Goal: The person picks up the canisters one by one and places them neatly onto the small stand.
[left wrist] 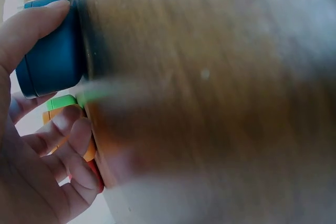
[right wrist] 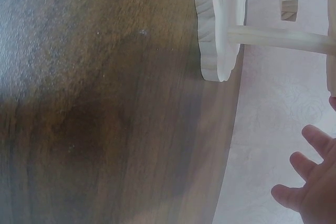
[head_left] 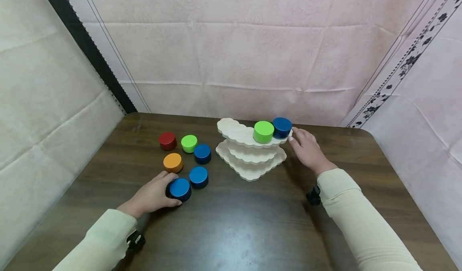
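The left hand [head_left: 153, 195] is laid low on the bench [head_left: 234, 231], its thumb and fingers curled round a blue disc [head_left: 179, 188], which is gripped at its sides; in the left wrist view the thumb [left wrist: 31, 24] is seen pressed along the disc's rim. The left forearm is stretched in from the lower left in a pale sleeve. The right hand [head_left: 306, 148] is held out with fingers relaxed and nearly straight, the fingertips set against the edge of the top tier of a wooden stand [head_left: 250, 152] of 3 scalloped tiers. On that top tier a green disc [head_left: 263, 131] and another blue disc [head_left: 282, 127] are stood touching. Just beyond the left hand, 5 loose discs are grouped on the bench: orange [head_left: 173, 162], red [head_left: 167, 140], green [head_left: 189, 143] and 2 blue [head_left: 202, 153] [head_left: 198, 176].
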`<state>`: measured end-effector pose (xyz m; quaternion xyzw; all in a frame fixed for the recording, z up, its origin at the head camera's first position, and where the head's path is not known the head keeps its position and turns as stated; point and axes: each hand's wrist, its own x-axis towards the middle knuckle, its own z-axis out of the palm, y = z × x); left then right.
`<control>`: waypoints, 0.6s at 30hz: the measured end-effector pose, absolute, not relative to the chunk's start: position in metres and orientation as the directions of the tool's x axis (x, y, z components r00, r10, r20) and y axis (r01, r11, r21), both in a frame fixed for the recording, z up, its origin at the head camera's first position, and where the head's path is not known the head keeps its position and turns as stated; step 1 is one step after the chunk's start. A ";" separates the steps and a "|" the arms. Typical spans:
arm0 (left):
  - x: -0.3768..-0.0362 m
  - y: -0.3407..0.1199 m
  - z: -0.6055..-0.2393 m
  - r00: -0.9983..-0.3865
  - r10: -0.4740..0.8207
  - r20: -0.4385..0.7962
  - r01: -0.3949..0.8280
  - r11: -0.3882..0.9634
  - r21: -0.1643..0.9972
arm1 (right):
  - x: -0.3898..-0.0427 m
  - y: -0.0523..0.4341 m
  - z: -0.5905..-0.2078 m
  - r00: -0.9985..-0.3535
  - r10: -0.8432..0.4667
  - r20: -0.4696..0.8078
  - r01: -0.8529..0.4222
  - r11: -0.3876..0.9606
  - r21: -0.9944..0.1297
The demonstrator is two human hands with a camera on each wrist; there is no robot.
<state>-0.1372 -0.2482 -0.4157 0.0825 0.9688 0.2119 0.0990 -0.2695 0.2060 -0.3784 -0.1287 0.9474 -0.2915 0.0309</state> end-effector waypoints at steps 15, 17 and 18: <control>-0.135 -0.245 -0.414 -0.968 0.231 -0.103 0.165 0.886 0.434 | -0.270 0.205 -0.378 -0.966 -0.256 0.018 -0.223 0.802 -0.555; -0.135 -0.244 -0.413 -0.970 0.229 -0.087 0.171 0.887 0.428 | -0.270 0.205 -0.378 -0.967 -0.255 0.019 -0.223 0.803 -0.553; -0.135 -0.244 -0.412 -0.971 0.227 -0.080 0.173 0.888 0.426 | -0.270 0.205 -0.378 -0.967 -0.255 0.020 -0.223 0.803 -0.553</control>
